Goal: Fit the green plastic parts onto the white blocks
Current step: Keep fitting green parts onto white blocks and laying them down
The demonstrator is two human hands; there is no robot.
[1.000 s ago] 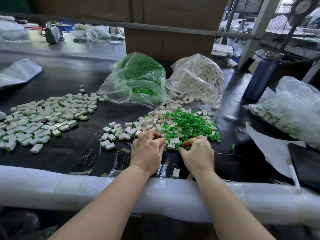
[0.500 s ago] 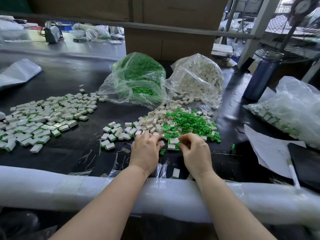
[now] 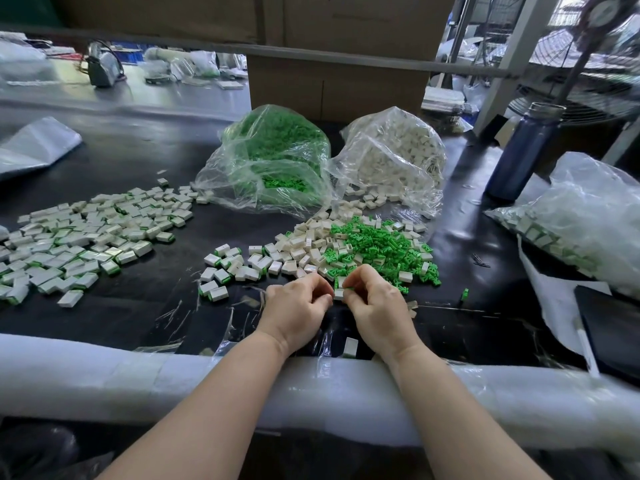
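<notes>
Both sets of fingers [image 3: 348, 296] are pinching one white block [image 3: 338, 294] between the left hand [image 3: 294, 311] and right hand [image 3: 377, 306], just in front of the loose green parts [image 3: 384, 249] sitting on the black bench [image 3: 145, 296].

I am seeing no readable text, label, brand, number or sign on anything in my head view.
</notes>
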